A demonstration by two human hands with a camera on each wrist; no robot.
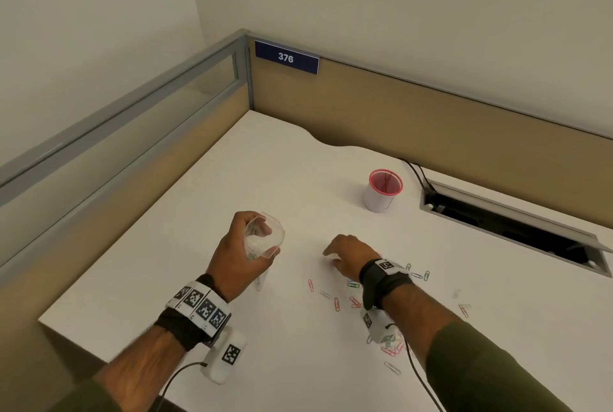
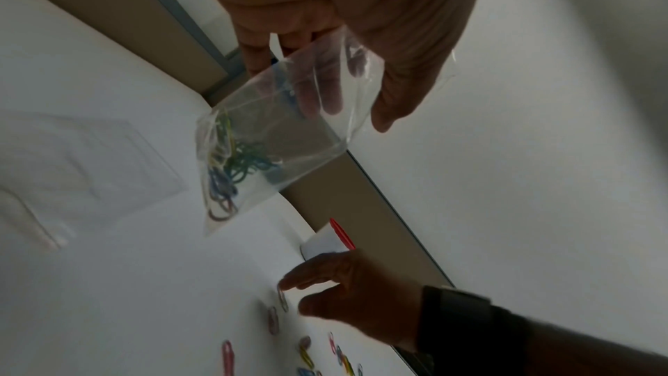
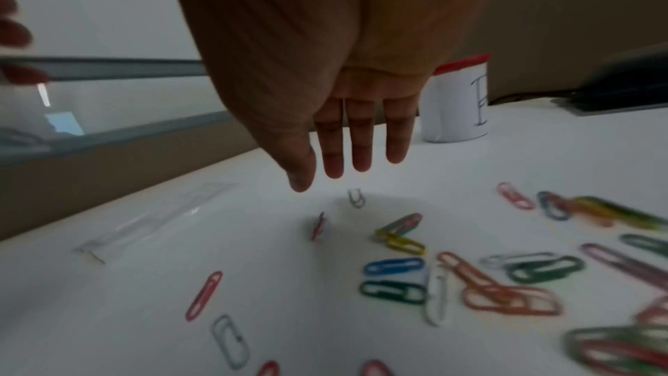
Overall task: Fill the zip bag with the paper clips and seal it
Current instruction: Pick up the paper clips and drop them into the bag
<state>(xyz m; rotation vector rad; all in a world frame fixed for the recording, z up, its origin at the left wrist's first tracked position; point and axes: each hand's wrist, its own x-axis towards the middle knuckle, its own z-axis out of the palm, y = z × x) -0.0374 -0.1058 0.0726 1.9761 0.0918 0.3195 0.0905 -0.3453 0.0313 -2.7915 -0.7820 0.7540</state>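
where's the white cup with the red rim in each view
head: white cup stands right of centre, beyond the right hand.
left wrist: lower centre, just above that hand.
right wrist: right of centre, behind the fingers.
Shared landmark: the tan partition behind it.

Two hands, two bags, one cup, clips galore
One held zip bag [image 2: 285, 113], one flat bag [image 2: 90, 170] on the desk, one red-rimmed cup [image 1: 384, 191]; loose paper clips [image 3: 394, 265] too many and blurred to count.

An office cubicle: tan partition panels [image 1: 431, 113], a numbered blue nameplate [image 1: 286, 57], and a white desk [image 1: 232, 179] with cable tray [image 1: 510, 219].
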